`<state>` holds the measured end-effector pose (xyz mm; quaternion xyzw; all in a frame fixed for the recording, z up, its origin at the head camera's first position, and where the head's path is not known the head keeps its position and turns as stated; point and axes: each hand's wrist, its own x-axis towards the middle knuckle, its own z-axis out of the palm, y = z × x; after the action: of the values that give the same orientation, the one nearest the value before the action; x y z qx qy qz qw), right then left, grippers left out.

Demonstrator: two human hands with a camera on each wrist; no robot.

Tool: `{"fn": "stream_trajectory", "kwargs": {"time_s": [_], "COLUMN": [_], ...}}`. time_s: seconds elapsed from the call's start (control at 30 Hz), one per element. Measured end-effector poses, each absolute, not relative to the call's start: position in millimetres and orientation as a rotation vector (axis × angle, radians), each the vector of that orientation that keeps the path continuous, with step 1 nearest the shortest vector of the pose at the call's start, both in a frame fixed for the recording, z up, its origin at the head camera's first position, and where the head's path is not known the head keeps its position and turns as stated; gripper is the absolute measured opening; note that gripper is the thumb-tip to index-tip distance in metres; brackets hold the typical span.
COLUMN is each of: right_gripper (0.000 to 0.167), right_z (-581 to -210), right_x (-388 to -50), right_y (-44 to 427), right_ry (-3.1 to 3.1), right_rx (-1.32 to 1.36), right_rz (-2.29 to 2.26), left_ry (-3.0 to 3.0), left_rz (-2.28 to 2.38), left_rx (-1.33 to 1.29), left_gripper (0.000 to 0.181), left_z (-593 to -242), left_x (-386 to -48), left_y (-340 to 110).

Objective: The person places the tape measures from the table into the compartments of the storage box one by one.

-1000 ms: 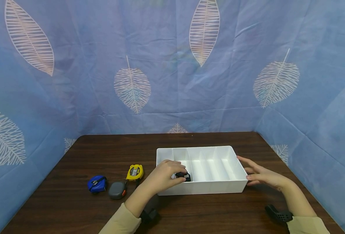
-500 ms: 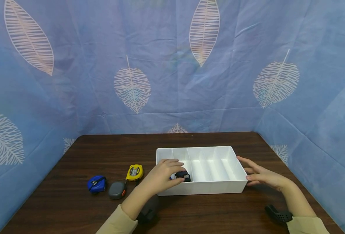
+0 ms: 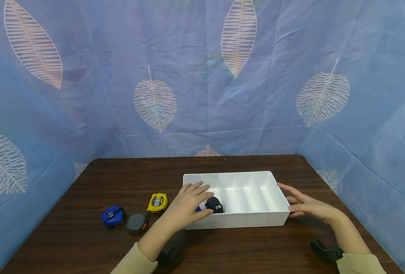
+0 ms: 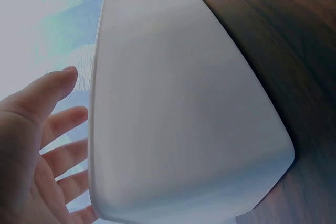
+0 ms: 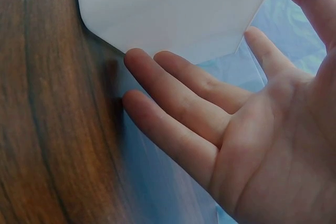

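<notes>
A dark, rounded tape measure with a small pale patch sits near the front of the second compartment from the left in the white box. The left hand, fingers spread and gripping nothing, hangs just beside it; the right hand touches the box's right end with nearly straight fingers. Left on the brown table lie yellow, grey and blue tape measures

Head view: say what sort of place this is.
Likely a curtained-off work or filming corner: blue leaf-print cloth hangs behind and beside a dark table, which holds a white tray and a yellow tape measure.
</notes>
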<state>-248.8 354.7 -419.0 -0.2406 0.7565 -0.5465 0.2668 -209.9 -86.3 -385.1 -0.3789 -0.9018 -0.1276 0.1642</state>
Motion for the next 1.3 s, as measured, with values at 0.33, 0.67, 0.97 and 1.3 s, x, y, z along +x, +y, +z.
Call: {"fn": "stream_trajectory", "kwargs": {"time_s": [0.33, 0.67, 0.97, 1.3], "right_gripper": [0.073, 0.072, 0.073, 0.074], "right_z": [-419, -420, -419, -417], "right_x": [-249, -249, -248, -247], "right_y": [355, 355, 355, 354], "right_ry": [2.050, 2.045, 2.054, 2.056], "right_rx": [-0.668, -0.668, -0.655, -0.655], "right_rz": [-1.463, -1.459, -1.469, -1.466], "left_ry": [-2.607, -2.617, -2.639, -2.668], "left_rz": [-0.391, -0.395, -0.420, -0.436], "left_rx": [-1.016, -0.977, -0.929, -0.841], "left_gripper": [0.057, 0.063, 0.070, 0.076], "left_z": [-383, -384, -381, -383], "left_x": [-206, -202, -198, -195], "left_y": [-95, -114, -133, -151]}}
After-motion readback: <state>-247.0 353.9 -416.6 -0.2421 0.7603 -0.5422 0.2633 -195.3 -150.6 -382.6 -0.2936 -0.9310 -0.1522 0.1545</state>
